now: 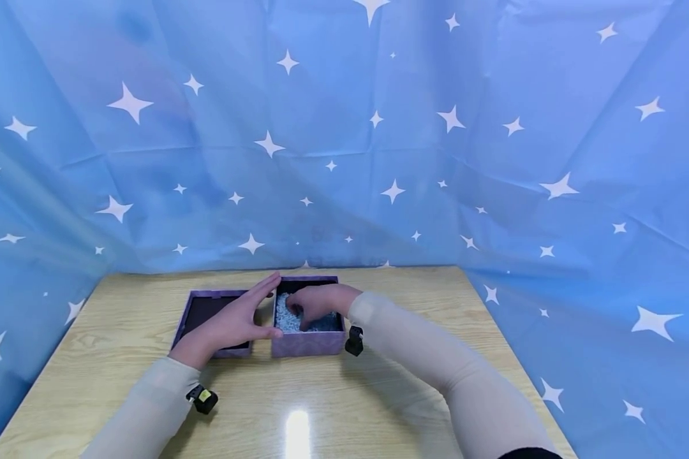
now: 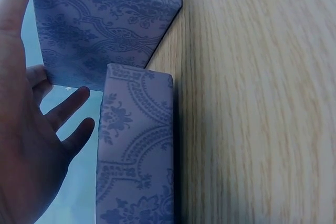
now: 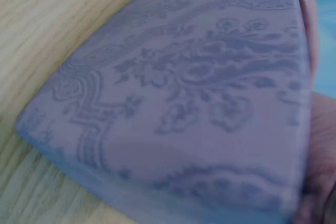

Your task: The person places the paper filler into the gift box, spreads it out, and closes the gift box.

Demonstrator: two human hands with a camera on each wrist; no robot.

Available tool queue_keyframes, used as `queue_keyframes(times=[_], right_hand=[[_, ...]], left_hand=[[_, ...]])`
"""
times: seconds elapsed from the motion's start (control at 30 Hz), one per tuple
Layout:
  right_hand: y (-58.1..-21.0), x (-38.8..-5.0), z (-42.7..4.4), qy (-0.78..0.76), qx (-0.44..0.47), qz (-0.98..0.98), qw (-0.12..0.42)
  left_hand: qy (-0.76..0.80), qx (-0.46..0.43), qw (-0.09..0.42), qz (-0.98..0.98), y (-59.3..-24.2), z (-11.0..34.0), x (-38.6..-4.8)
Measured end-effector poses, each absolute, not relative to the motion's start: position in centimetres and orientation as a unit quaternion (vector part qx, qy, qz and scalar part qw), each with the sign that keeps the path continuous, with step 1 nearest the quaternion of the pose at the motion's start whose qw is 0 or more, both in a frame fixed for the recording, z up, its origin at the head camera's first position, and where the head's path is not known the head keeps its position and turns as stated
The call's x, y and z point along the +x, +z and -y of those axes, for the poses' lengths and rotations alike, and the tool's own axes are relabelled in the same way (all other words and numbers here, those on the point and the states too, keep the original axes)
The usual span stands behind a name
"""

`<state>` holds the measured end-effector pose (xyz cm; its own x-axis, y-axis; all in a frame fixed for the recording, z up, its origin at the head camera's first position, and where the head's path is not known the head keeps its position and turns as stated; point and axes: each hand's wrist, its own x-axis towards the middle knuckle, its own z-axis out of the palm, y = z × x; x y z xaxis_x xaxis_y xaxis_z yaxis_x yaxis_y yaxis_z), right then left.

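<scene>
The box point(image 1: 308, 345) has the left hand point(image 1: 235, 322), fingers apart, at one edge, the right hand point(image 1: 317, 302) inside, grip undeterminable, and open worktop point(image 1: 422, 293) rightward.

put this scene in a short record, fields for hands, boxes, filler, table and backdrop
left hand: fingers and thumb spread along the deep box's left side
right hand: inside the deep box, fingertips hidden
deep box: purple, patterned, open-topped
shallow box part: left of it, dark inside
filler: pale blue, in the deep box
table: light wood grain
backdrop: blue, white stars
</scene>
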<state>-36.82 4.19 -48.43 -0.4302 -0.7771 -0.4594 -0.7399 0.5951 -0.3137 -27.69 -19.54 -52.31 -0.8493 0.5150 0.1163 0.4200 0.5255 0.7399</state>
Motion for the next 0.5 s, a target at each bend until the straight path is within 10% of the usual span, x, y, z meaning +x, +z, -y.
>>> queue_keyframes(times=[0.5], right_hand=[[-45.1,-37.8,-5.9,0.011,-0.447,-0.818,0.362]], left_hand=[[0.409,0.266,0.064,-0.871,-52.2,19.3,-27.7]])
